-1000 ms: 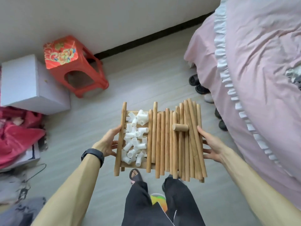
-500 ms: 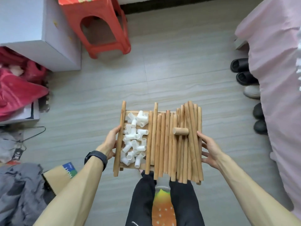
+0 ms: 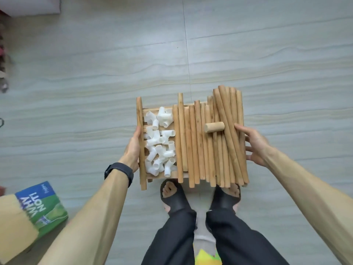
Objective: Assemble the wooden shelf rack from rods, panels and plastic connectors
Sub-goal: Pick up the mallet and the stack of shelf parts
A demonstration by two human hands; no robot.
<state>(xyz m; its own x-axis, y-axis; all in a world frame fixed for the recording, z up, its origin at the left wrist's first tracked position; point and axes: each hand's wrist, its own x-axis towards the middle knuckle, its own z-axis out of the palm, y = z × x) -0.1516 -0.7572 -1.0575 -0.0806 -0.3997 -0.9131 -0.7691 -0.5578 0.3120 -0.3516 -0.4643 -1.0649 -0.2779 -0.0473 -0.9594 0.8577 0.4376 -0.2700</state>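
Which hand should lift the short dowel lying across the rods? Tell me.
Right: the right hand holds the long wooden rods beside the short thick wooden dowel; the left hand sits farther.

Home interior, looks like a lived-in room. Grey wood-grain tile floor (image 3: 267,54), person standing in black open-toed house slippers (image 3: 177,203). Green and blue printed carton (image 3: 44,205) lying on the floor lower left. Blurred household clutter (image 3: 2,54) along left edge, can't tell what.
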